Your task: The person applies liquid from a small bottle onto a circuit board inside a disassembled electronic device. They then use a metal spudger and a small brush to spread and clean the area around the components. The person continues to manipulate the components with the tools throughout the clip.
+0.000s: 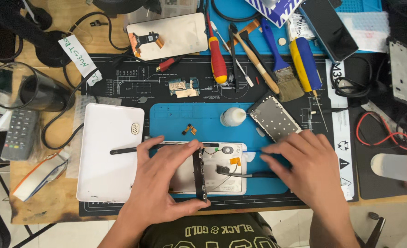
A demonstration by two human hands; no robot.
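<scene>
Opened tablet on a blue mat, worked with 2 hands.

The left hand [166, 177] pinches a thin dark panel [200, 173] on edge, thumb low and fingers on top, tilting it upright off the white tablet [222, 177] so the interior is exposed. The right hand [302, 165] lies flat beside the tablet, fingers narrow around a slim blue-tipped tool [255, 151] aimed at the seam; the grip is partly hidden. The tablet rests on the soft blue mat [189, 117], which cushions the parts, in the middle of the wooden counter [42, 206]. A smooth white back cover [109, 151] lies just left, a small squeeze bottle [232, 116] and a perforated metal frame [274, 118] beyond, with screwdrivers [217, 55] and a bristle brush [281, 69] further back.
</scene>
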